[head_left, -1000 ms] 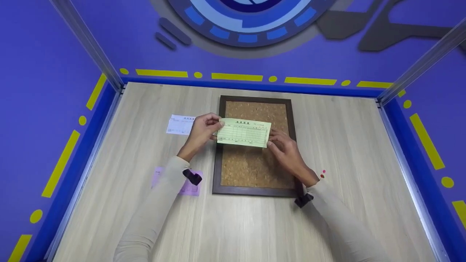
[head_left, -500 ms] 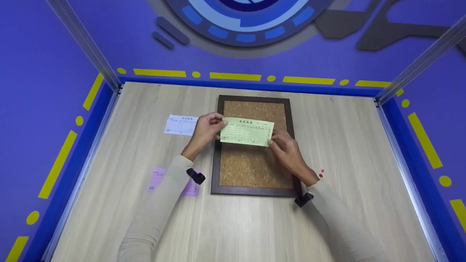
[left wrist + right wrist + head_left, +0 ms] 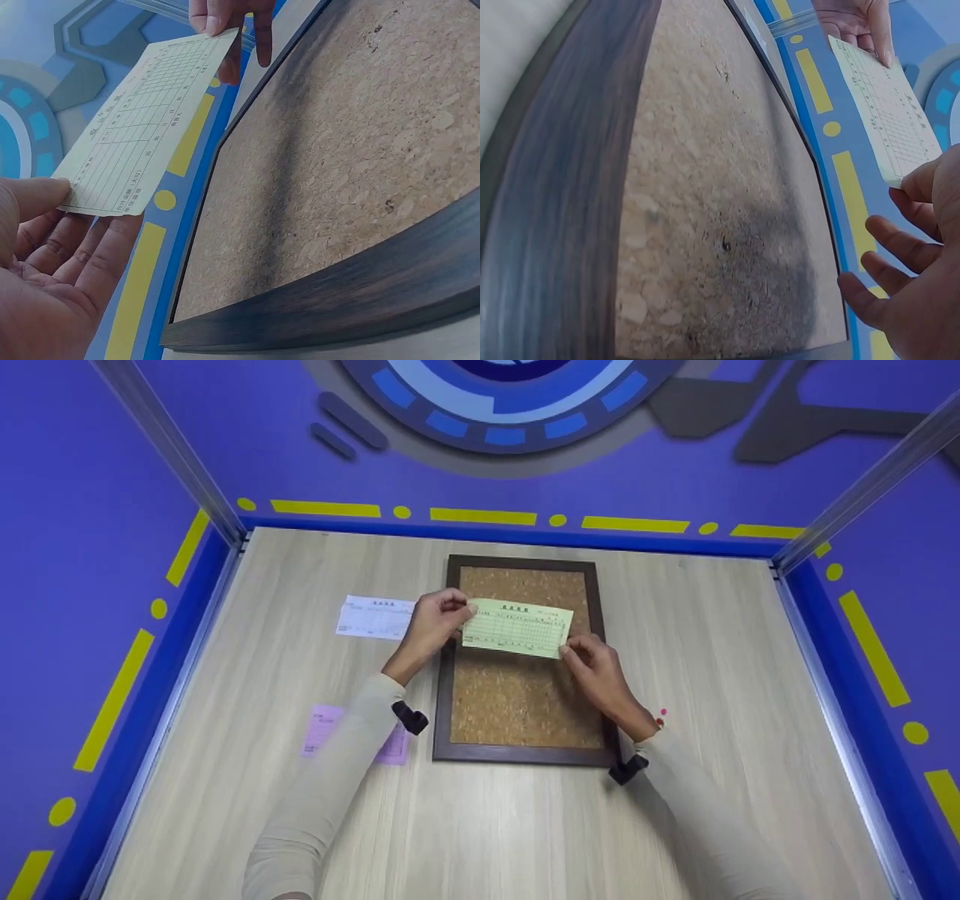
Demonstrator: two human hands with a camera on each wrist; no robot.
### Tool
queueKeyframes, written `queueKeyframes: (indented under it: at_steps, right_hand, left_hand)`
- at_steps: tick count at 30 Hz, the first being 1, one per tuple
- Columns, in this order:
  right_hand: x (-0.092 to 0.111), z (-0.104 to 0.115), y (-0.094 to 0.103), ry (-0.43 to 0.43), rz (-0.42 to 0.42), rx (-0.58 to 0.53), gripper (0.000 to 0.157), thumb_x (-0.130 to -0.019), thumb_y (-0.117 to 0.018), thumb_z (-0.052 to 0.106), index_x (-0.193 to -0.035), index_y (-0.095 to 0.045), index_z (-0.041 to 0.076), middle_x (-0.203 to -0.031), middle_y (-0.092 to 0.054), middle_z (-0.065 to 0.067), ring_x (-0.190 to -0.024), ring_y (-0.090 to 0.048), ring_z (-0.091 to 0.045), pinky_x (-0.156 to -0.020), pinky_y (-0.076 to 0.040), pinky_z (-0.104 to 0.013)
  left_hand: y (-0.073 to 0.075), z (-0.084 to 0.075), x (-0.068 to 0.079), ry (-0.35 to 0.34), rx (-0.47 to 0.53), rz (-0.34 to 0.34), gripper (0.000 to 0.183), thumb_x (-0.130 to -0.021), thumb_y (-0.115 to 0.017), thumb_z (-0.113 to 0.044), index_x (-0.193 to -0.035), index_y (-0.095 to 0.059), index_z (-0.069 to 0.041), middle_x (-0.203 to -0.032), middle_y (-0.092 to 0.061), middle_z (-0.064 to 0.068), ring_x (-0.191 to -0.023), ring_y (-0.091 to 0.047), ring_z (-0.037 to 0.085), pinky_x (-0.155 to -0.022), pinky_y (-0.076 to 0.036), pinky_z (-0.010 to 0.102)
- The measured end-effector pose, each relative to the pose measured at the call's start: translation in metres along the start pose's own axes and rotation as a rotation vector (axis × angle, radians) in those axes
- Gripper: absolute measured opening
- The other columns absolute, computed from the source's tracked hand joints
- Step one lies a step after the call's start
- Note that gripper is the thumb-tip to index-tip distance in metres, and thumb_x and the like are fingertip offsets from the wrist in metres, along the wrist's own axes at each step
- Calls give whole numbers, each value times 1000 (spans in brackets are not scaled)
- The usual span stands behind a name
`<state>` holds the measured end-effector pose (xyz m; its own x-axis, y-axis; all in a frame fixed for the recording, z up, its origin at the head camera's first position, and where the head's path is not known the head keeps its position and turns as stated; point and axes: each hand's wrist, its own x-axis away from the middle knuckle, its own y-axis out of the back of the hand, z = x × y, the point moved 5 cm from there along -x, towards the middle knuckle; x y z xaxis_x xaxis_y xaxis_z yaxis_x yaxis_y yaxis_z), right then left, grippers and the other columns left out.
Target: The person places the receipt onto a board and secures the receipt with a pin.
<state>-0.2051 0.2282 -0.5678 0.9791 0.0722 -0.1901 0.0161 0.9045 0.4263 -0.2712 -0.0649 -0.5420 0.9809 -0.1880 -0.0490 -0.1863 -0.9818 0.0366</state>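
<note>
A pale green slip (image 3: 517, 628), printed with a ruled grid, is held between the two hands, over a cork board (image 3: 525, 705) set in a dark frame (image 3: 517, 753). The left hand (image 3: 433, 621) pinches the slip's left end, thumb on the printed face and fingers behind. The right hand (image 3: 600, 671) pinches the lower right corner between thumb and forefinger; in the right wrist view, its other fingers are spread apart. The slip spans the gap between the hands, its right end slightly lower in the head view, and both wrist views show it clear of the cork, where a soft shadow falls.

The board lies on a wood-grained worktop (image 3: 495, 825). To the left of the left hand lies a white slip (image 3: 371, 617), its right end hidden behind that hand. Nearer the person, a purple slip (image 3: 321, 727) is partly covered by the left sleeve (image 3: 322, 795). Just outside the right wrist are a pink piece (image 3: 664, 712) and a red piece (image 3: 660, 721), possibly pins, though too small to identify. Beyond the hands stands a blue wall (image 3: 480, 495) with yellow dashes and dots.
</note>
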Motion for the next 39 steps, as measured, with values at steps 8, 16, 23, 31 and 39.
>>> queueKeyframes:
  at_steps: [8, 16, 23, 31, 39]
  right_hand:
    - [-5, -10, 3, -56, 35, 18, 15, -111, -65, 9, -110, -74, -3, -105, -74, -16, -93, -66, -23, -76, -49, -22]
    - [-8, -20, 2, -140, 43, -47, 17, -111, -66, 10, -111, -71, -6, -94, -67, -26, -78, -66, -43, -57, -48, -21]
    - [-14, -31, 4, -145, 55, -65, 20, -112, -65, 12, -104, -70, -5, -89, -71, -25, -68, -65, -29, -54, -50, -25]
    - [-22, -37, 9, -181, 69, -1, 21, -112, -62, 16, -103, -69, -1, -84, -70, -18, -61, -60, -23, -47, -46, -24]
    - [-32, -40, 3, -195, 71, 87, 20, -109, -62, 12, -100, -72, -2, -81, -69, -12, -61, -58, -17, -47, -43, -22]
  left_hand:
    - [-2, -2, -8, -48, -155, -27, 9, -103, -72, -2, -106, -77, 5, -96, -73, 6, -84, -62, 11, -75, -51, 23]
    - [-3, 5, -19, -16, -243, -15, 15, -104, -71, -3, -112, -80, 6, -101, -77, 11, -86, -63, 12, -77, -51, 23]
    - [-6, 14, -32, -21, -258, -48, 11, -101, -76, -5, -106, -80, 3, -94, -76, 8, -81, -63, 11, -72, -50, 23]
    - [-18, 26, -46, -2, -366, -23, 11, -103, -75, -8, -107, -79, 1, -98, -77, 10, -85, -65, 13, -75, -51, 23]
    - [-23, 38, -57, -2, -414, -9, 7, -102, -75, -5, -102, -78, 2, -98, -76, 12, -88, -66, 16, -78, -52, 25]
